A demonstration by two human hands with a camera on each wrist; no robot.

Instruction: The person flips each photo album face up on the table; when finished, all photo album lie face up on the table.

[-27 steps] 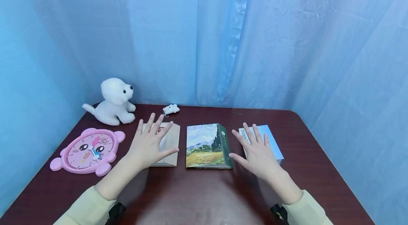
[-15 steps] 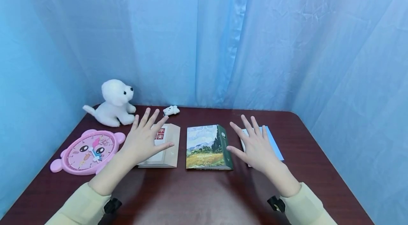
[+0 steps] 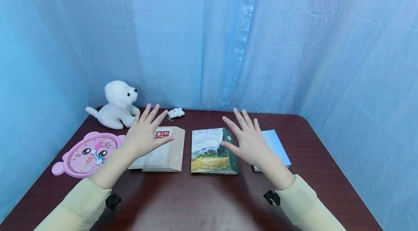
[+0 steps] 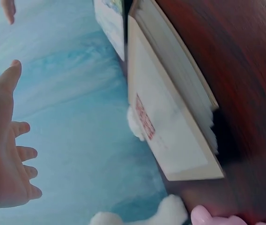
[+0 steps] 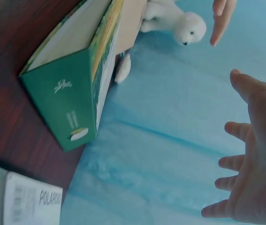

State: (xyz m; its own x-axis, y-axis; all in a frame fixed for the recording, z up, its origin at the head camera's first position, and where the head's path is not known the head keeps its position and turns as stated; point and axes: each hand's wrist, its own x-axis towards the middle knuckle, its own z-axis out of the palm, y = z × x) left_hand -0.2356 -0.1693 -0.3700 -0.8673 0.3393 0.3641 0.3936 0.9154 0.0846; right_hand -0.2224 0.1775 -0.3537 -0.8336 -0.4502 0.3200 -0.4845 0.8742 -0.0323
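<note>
My left hand (image 3: 142,138) hovers with spread fingers above a thick beige album (image 3: 177,147) that has a red label with characters; the wrist view shows a gap between them. My right hand (image 3: 251,142) is also raised, fingers apart, over the space between a photo album (image 3: 209,151) with a painted landscape cover and a light blue box-like item (image 3: 275,147). In the right wrist view the album's green spine (image 5: 64,98) faces me, and the item below it is marked POLAROID (image 5: 34,201). Neither hand touches anything.
A pink bear-shaped clock (image 3: 89,154) lies at the left, partly behind my left forearm. Behind it sits a white plush dog (image 3: 119,105). A small white plush keychain (image 3: 176,112) lies near the table's back edge. Blue curtains (image 3: 169,42) surround the table (image 3: 209,202).
My right hand has moved left and up, uncovering more of the light blue item. My left hand has drifted slightly left and up, showing more of the beige album. The objects stay put.
</note>
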